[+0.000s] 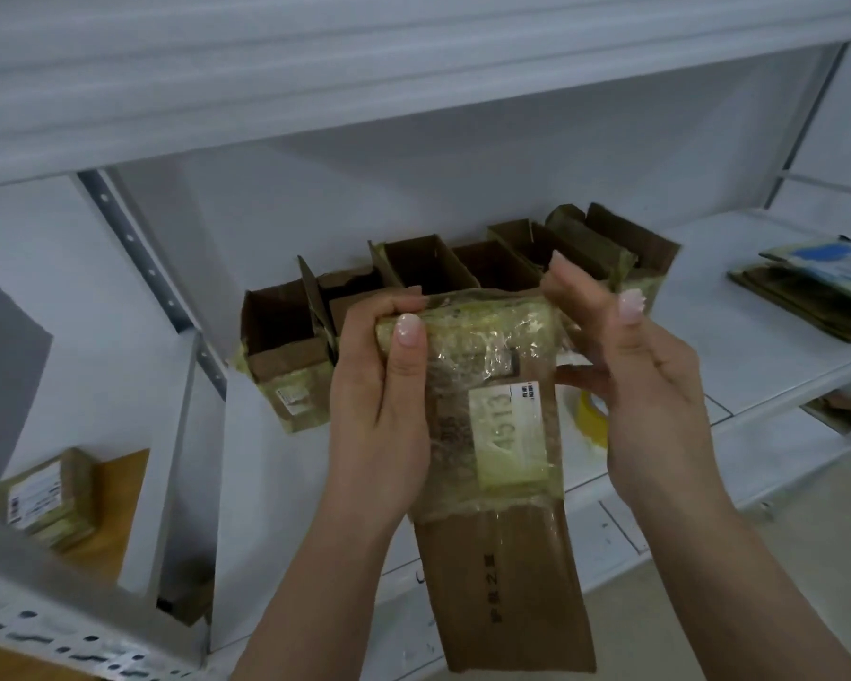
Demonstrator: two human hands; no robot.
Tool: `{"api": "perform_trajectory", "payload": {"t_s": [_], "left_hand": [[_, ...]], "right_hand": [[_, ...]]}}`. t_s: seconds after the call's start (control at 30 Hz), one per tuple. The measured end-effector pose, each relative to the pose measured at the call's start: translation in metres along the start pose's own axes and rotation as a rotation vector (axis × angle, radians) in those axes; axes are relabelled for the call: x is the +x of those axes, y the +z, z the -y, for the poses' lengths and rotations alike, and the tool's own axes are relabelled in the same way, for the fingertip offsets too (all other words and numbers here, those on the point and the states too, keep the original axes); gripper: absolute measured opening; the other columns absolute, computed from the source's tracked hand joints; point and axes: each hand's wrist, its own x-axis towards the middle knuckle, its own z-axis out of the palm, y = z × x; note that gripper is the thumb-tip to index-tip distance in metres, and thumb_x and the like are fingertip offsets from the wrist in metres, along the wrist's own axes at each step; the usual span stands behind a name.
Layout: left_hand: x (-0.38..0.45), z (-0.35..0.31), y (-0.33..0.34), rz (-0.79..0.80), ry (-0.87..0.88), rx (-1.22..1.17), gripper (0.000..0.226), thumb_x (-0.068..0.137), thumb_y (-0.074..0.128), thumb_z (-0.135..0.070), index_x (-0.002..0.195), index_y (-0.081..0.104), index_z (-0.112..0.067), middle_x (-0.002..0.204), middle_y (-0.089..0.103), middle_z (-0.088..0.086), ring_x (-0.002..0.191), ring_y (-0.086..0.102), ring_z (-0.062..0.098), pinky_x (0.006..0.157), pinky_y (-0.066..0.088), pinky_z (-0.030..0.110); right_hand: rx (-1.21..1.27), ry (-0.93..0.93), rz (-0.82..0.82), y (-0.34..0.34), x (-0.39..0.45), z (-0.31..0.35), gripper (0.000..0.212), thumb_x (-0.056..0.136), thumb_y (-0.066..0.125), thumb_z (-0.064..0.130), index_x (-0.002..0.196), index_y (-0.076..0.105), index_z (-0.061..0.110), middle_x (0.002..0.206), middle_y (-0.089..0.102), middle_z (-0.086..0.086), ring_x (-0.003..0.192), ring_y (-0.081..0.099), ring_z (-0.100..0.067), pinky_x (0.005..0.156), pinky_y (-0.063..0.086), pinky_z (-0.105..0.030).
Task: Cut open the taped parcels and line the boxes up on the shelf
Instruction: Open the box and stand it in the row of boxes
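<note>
Parcel in hand: we are holding a long taped parcel [502, 435] upright in front of the white shelf [738, 346], its far end wrapped in yellowish tape and clear film, a label reading 45113 facing us.

Left hand: our left hand [379, 395] is gripping the parcel's left edge — thumb flat on the taped face near the top corner, fingers curled round behind.

Right hand: our right hand [644, 385] is pinching the tape at the top right corner between thumb and fingertips, the fingers pressed together, not spread.

Step in hand: we are judging this to be the peeling back of the taped end; no cutter is showing in either hand.

Doing it well: we are wanting the left grip firm and low so the cardboard is not buckling, and the right pull running along the seam — not outward, or the flap may be tearing.

Row on the shelf: opened boxes [413, 282] are standing side by side behind the parcel, flaps up.

Elsewhere: a yellow tape roll [591, 417] is lying on the shelf behind the right hand; another sealed parcel [45, 493] is sitting lower left.
</note>
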Motion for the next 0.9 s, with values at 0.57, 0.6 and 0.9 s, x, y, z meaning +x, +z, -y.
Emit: {"api": "perform_trajectory", "payload": {"t_s": [0.57, 0.6, 0.9], "left_hand": [[-0.009, -0.005, 0.009, 0.056, 0.057, 0.101, 0.031, 0.098, 0.035, -0.036, 0.116, 0.053, -0.018, 0.111, 0.059, 0.002, 0.101, 0.06, 0.018, 0.085, 0.052, 0.037], [-0.008, -0.004, 0.008, 0.065, 0.052, 0.099, 0.031, 0.098, 0.035, -0.036, 0.116, 0.053, -0.018, 0.112, 0.059, 0.003, 0.102, 0.06, 0.019, 0.086, 0.052, 0.039], [-0.013, 0.004, 0.008, 0.13, 0.139, 0.13, 0.027, 0.101, 0.037, -0.029, 0.118, 0.053, -0.016, 0.118, 0.057, 0.003, 0.109, 0.058, 0.014, 0.089, 0.048, 0.026]], "right_hand": [[-0.554, -0.218, 0.103, -0.008, 0.004, -0.002, 0.047, 0.098, 0.033, 0.044, 0.122, 0.062, 0.016, 0.111, 0.062, 0.009, 0.11, 0.054, -0.016, 0.087, 0.046, -0.025], [-0.486, -0.182, 0.138, -0.011, 0.004, -0.002, 0.048, 0.096, 0.036, 0.049, 0.124, 0.062, 0.019, 0.117, 0.063, 0.009, 0.117, 0.053, -0.014, 0.092, 0.047, -0.029], [-0.284, -0.428, 0.083, -0.008, 0.001, -0.005, 0.02, 0.091, 0.059, 0.018, 0.109, 0.066, 0.013, 0.105, 0.069, 0.008, 0.104, 0.066, -0.007, 0.091, 0.051, -0.024]]}}
